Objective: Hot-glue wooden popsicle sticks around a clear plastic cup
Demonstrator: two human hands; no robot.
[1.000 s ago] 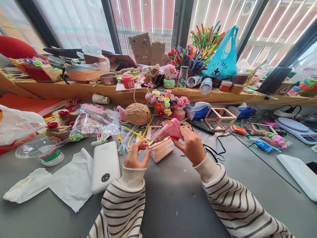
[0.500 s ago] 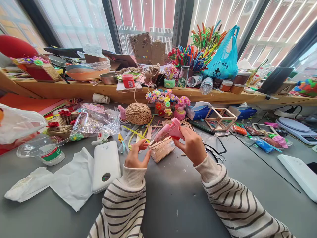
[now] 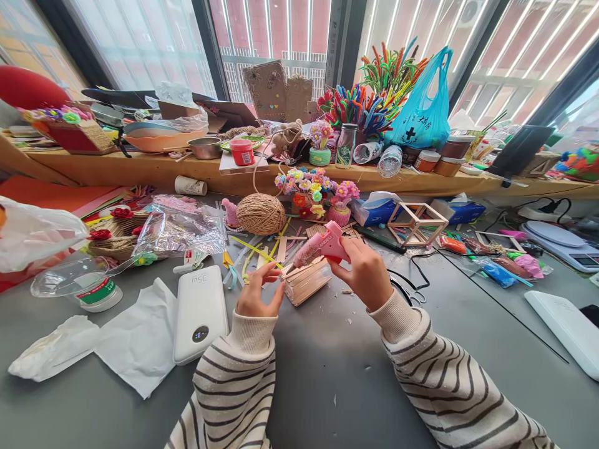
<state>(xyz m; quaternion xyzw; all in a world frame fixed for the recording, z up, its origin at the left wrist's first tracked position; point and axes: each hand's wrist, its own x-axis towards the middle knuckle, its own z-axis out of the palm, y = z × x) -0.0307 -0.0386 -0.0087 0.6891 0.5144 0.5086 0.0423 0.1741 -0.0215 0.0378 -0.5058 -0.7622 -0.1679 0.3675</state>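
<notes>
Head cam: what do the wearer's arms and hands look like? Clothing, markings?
Cream knit sweater with thin dark stripes on the left sleeve and right sleeve. Plain ribbed cream cuffs at both wrists. The left hand and right hand are bare: no gloves, rings or watch visible.

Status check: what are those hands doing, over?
Right hand gripping pink glue gun, nozzle at the stick box. Left hand fingertips at the box's end, grip unclear. Power bank nearby, untouched.

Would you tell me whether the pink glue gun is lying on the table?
No, the right hand holds the pink glue gun up, its nozzle at the wooden stick box.
</notes>
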